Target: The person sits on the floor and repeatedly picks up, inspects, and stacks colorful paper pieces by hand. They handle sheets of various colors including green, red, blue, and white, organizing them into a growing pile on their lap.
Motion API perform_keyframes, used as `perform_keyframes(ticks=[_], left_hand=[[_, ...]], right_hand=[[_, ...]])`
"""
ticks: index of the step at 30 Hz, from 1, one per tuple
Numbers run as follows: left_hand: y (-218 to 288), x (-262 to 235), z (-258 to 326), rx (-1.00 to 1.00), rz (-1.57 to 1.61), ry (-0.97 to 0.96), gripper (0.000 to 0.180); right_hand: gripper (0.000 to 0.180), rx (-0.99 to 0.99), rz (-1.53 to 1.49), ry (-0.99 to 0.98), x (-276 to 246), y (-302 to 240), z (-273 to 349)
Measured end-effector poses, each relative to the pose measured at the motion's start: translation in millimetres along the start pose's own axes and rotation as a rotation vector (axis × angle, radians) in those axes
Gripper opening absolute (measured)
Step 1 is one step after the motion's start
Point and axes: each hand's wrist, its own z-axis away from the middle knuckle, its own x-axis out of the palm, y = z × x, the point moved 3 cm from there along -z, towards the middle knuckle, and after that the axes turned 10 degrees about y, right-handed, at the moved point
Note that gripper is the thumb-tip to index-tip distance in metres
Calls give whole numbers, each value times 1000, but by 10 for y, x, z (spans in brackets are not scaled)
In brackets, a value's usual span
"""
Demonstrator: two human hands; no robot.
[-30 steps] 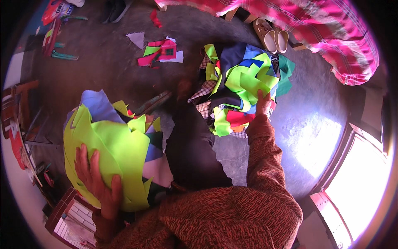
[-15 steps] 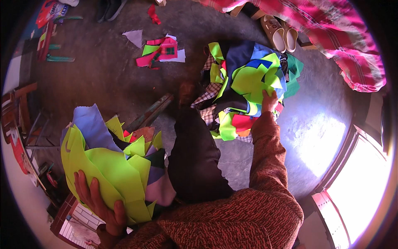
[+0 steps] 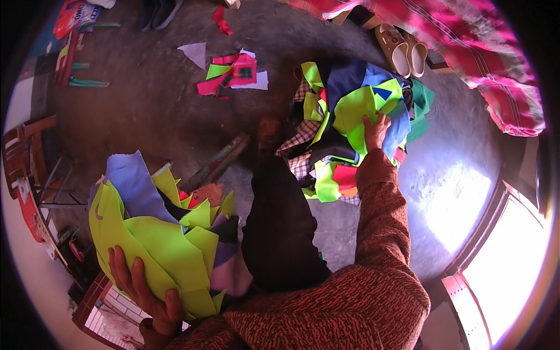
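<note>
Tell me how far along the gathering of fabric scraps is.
Partly done. The left hand already clutches a thick bundle of scraps, mostly neon yellow-green. In hand: the right hand presses on a yellow-green piece atop the floor pile. Left: that large mixed pile, plus a small cluster of pink and green scraps and a red scrap farther off on the floor.

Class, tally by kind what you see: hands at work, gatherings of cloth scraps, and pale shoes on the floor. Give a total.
Hands: 2 (left hand, right hand)
Scrap gatherings: 3 (held bundle, floor heap, small scatter)
Pale shoes: 2
Total: 7
</note>
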Motion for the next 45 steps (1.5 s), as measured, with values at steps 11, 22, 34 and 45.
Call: perform_keyframes(ticks=[11,22,34,45], left_hand=[[-31,-15,-21,35,7,2,63],[-15,-11,2,22,3,-8,62],[-17,-29,3,8,45,-7,62],[93,-73,-48,-2,39,56,56]], right_hand=[[62,667,-655,115,677,260,130],[60,199,312,138,274,-102,393],[24,-272,223,156,91,-855,375],[42,-51,-8,-69,-234,-624,695]])
